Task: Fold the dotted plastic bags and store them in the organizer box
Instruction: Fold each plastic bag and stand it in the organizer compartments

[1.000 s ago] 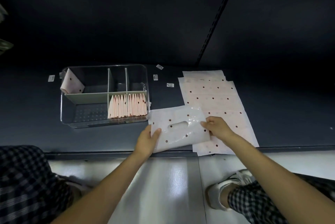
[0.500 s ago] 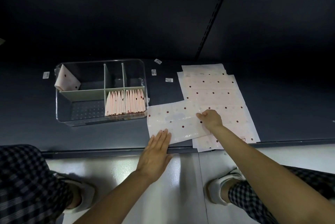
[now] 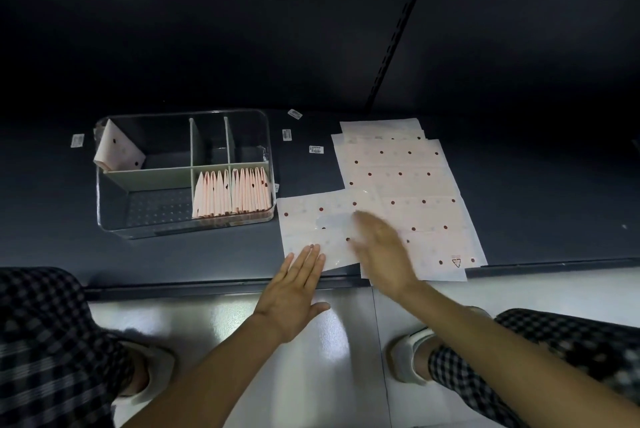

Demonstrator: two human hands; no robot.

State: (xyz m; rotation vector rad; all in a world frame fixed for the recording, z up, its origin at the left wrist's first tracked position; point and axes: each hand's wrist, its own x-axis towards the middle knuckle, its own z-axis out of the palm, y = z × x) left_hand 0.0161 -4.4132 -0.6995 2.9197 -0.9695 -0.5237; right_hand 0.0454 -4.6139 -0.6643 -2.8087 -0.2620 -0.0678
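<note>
A: Where is the single dotted bag (image 3: 311, 223)?

B: Flat at the frame's centre, just right of the organizer box (image 3: 114, 219), its near edge close to the shelf edge (image 3: 207, 285). The left hand (image 3: 291, 292) lies flat with straight fingers, tips on that near edge; it grips nothing.

A: And the right hand (image 3: 384, 254)?

B: Blurred, spread flat over the bag's right side where it overlaps the bag stack (image 3: 415, 178) (holding nothing, as far as I can tell).

A: Room?

B: Bare dark shelf between box and bag is narrow. Folded bags (image 3: 230, 193) fill the box's lower-right compartment; one folded bag (image 3: 117, 147) leans in the upper-left compartment.
</note>
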